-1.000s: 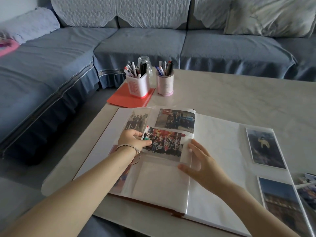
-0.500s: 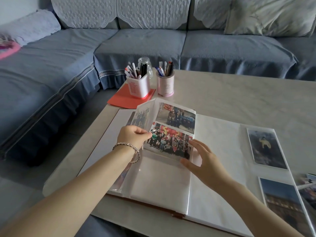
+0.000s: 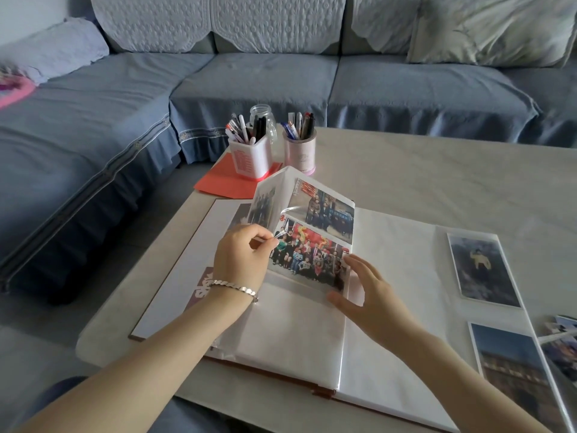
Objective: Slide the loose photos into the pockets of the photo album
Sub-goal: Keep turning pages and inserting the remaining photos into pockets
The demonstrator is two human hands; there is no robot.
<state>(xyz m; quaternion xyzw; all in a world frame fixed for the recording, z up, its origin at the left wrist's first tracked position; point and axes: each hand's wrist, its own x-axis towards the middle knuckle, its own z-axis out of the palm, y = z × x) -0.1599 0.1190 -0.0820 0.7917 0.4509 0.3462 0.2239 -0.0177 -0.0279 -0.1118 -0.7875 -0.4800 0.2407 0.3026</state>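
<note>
The photo album (image 3: 396, 276) lies open on the table. Its middle page (image 3: 290, 323) is lifted and bent upward. My left hand (image 3: 242, 260) pinches the clear pocket film at the left edge of a colourful group photo (image 3: 307, 257). My right hand (image 3: 371, 300) has straight fingers touching that photo's right edge and the page. Above it sits a second pocketed photo (image 3: 327, 210) of people by a dark vehicle. Two more photos (image 3: 480, 270) (image 3: 512, 370) fill pockets on the right page. Loose photos (image 3: 562, 342) lie at the far right edge.
Two pen holders (image 3: 249, 154) (image 3: 299, 148) and a glass jar (image 3: 263, 115) stand at the table's far left corner on a red folder (image 3: 224, 182). A blue-grey sofa (image 3: 249, 79) runs along the far and left sides of the table (image 3: 437, 182).
The middle page has risen off the album and bent upward. My left hand moved up and pinched the film; the right hand shifted slightly left along the photo's edge.
</note>
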